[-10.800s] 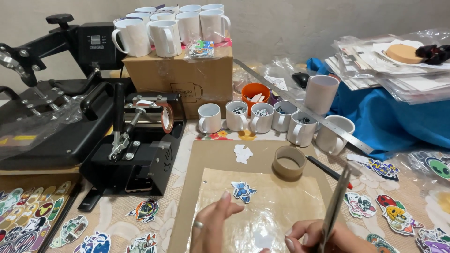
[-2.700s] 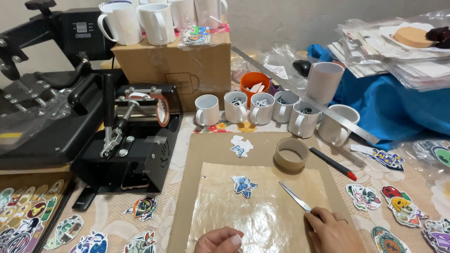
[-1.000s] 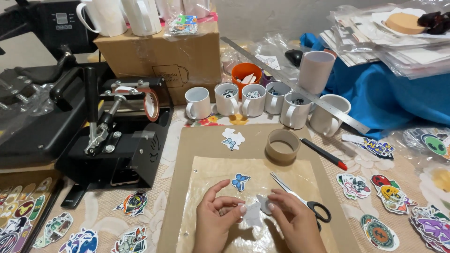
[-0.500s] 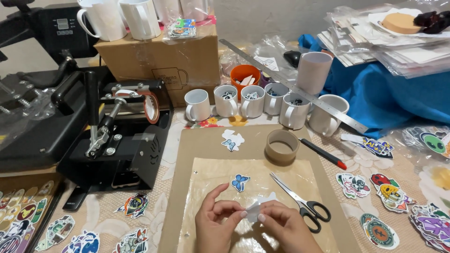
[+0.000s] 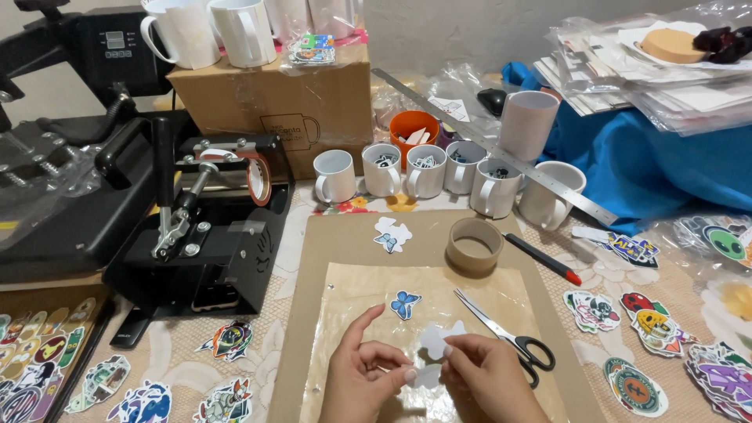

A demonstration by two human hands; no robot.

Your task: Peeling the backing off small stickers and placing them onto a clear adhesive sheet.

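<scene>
Both my hands hold a small white cut-out sticker piece (image 5: 432, 343) over a clear plastic sheet (image 5: 352, 291) on a brown cardboard mat (image 5: 329, 243). My left hand (image 5: 362, 374) pinches its lower edge; my right hand (image 5: 487, 377) grips its right side. A blue butterfly sticker (image 5: 405, 304) lies just above my fingers. Scissors (image 5: 507, 338) with black handles rest on the sheet to the right of my right hand. Another white cut-out (image 5: 391, 233) sits higher on the mat.
A tape roll (image 5: 473, 244) and a red-tipped pen (image 5: 542, 258) lie beyond the scissors. White mugs (image 5: 427, 171), an orange cup (image 5: 413, 130) and a metal ruler (image 5: 501, 149) stand behind. A mug press (image 5: 204, 227) and heat press (image 5: 63, 180) fill the left. Loose stickers (image 5: 650, 329) lie on the right.
My right hand put the scissors down on the sheet. Both hands then came together on the white cut-out and lifted it slightly toward me.
</scene>
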